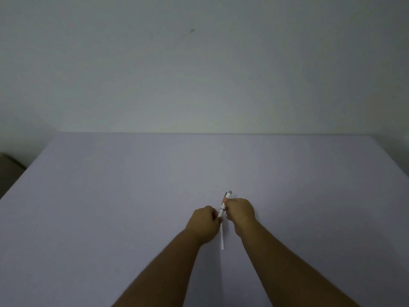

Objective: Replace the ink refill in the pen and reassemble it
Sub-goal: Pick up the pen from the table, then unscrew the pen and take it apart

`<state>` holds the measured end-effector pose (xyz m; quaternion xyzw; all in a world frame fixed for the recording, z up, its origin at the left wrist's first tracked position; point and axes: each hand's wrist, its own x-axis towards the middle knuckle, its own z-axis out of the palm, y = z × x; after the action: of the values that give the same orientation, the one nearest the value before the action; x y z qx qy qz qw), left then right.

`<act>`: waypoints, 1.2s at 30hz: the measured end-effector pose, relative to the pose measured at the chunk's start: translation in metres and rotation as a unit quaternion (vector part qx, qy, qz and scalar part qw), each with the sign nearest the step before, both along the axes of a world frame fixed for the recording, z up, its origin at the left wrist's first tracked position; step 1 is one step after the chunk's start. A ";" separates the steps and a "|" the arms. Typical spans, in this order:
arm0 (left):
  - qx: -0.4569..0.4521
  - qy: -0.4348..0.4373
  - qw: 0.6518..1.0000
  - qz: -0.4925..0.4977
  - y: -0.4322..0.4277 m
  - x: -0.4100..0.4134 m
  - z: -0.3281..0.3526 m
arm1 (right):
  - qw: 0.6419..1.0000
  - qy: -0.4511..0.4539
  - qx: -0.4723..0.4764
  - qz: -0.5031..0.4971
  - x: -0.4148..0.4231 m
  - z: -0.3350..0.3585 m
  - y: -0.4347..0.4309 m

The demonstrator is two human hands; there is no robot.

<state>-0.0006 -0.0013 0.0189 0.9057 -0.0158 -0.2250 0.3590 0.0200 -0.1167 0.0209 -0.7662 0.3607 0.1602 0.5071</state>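
Though blurred, pen [223,208] between both hands.

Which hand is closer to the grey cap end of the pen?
The right hand: it holds the pen just below its grey cap end. The left hand holds lower down, near the white refill.

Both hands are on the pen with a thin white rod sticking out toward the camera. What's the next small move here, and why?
Probably slide the refill along the pen's axis, steadying the pen with the right hand. Much of the refill shows below the left hand, so it isn't seated. Whether it is going in or out cannot be told.
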 end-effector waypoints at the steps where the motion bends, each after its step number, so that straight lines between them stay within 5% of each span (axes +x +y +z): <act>1: -0.013 0.014 1.000 0.003 0.000 0.002 0.001 | 1.000 0.008 -0.005 -0.003 0.001 0.001 0.002; 13: -0.031 0.121 0.990 -0.066 0.016 0.006 0.017 | 0.996 -0.020 0.006 -0.088 0.008 -0.007 -0.003; 22: -0.100 0.064 0.992 0.049 0.013 0.006 0.005 | 0.960 -0.027 -0.205 0.189 -0.013 -0.019 -0.023; 27: -0.077 0.039 0.994 0.074 0.010 0.004 -0.001 | 0.938 -0.034 -0.264 0.223 -0.030 -0.031 -0.020; 36: -0.035 0.012 0.997 0.063 0.013 -0.001 -0.012 | 0.954 -0.036 -0.229 0.191 -0.041 -0.038 -0.024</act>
<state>-0.0017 0.0112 0.0067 0.8888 0.0373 -0.2125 0.4044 -0.0207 -0.1403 -0.0170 -0.9216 0.2166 0.1396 0.2903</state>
